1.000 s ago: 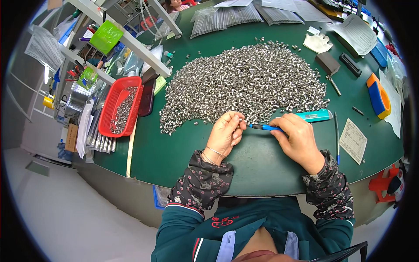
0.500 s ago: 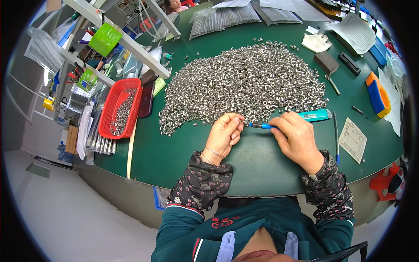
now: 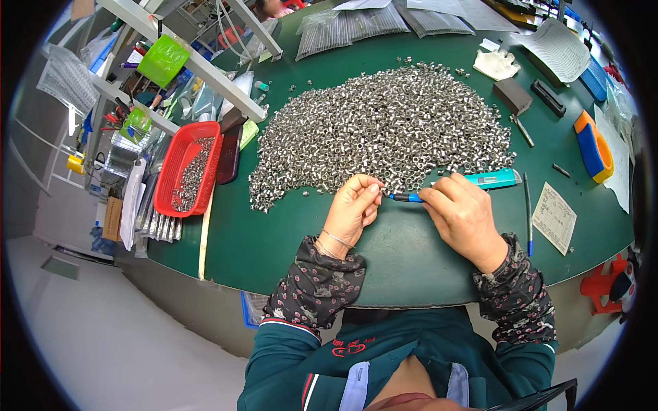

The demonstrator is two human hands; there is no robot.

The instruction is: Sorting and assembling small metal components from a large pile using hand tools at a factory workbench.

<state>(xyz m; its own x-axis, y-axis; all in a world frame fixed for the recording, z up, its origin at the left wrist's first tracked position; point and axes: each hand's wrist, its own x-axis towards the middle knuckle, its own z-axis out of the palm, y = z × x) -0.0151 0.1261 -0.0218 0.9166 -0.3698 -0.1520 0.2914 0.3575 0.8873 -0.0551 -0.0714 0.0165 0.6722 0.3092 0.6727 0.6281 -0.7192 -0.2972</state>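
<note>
My left hand [image 3: 351, 211] is closed, thumb and forefinger pinching a small metal ring [image 3: 382, 193] that is mostly hidden by the fingertips. My right hand [image 3: 462, 216] grips a slim blue-and-black pen-shaped tool [image 3: 407, 197], its tip pointing left and meeting the ring. Both hands are just above the near edge of a wide pile of short silvery metal rings [image 3: 384, 130] on the green table [image 3: 404, 274]. A teal box cutter [image 3: 495, 179] lies beyond my right hand.
At the left stands a red plastic basket [image 3: 166, 175] partly filled with small metal parts, beside a dark oblong case [image 3: 229, 156]. On the right lie a pen [image 3: 528, 216], a paper slip [image 3: 554, 218], a blue-and-orange tape roll [image 3: 595, 148], a brown block [image 3: 512, 96] and a white glove [image 3: 496, 64].
The tool has tilted slightly and my right fingers have shifted a little to the left along it. My left hand stays almost in place, still pinching the ring.
</note>
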